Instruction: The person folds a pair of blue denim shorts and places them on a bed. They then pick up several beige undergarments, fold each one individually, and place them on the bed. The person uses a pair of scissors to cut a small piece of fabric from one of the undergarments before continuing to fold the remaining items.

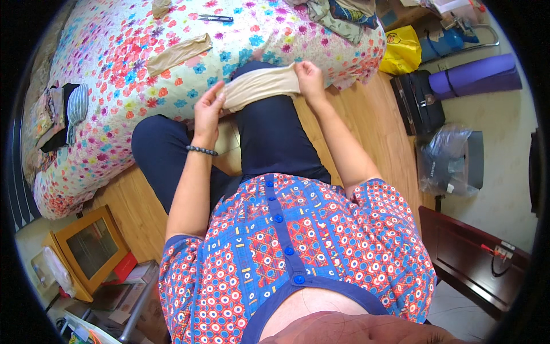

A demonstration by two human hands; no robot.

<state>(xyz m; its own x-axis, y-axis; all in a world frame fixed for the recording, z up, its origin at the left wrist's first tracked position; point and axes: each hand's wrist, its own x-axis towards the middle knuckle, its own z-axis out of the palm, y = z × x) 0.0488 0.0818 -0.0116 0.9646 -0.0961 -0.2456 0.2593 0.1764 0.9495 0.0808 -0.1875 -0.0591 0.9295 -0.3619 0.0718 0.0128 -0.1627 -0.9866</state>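
Both my hands hold a beige stocking (260, 85) stretched across my right knee, which is clad in dark blue trousers. My left hand (207, 108) pinches its left end, a dark bead bracelet on the wrist. My right hand (310, 77) grips its right end near the bed's edge. A second beige stocking (177, 53) lies flat on the flowered bedspread (114, 86), beyond my left hand.
Scissors (215, 18) and crumpled clothes (344, 14) lie at the far side of the bed, with folded striped cloth (71, 109) at its left. A yellow bag (402, 50), black case (418, 100), purple mat (475, 74) and plastic-wrapped box (450, 160) stand right. A wooden frame (91, 246) leans lower left.
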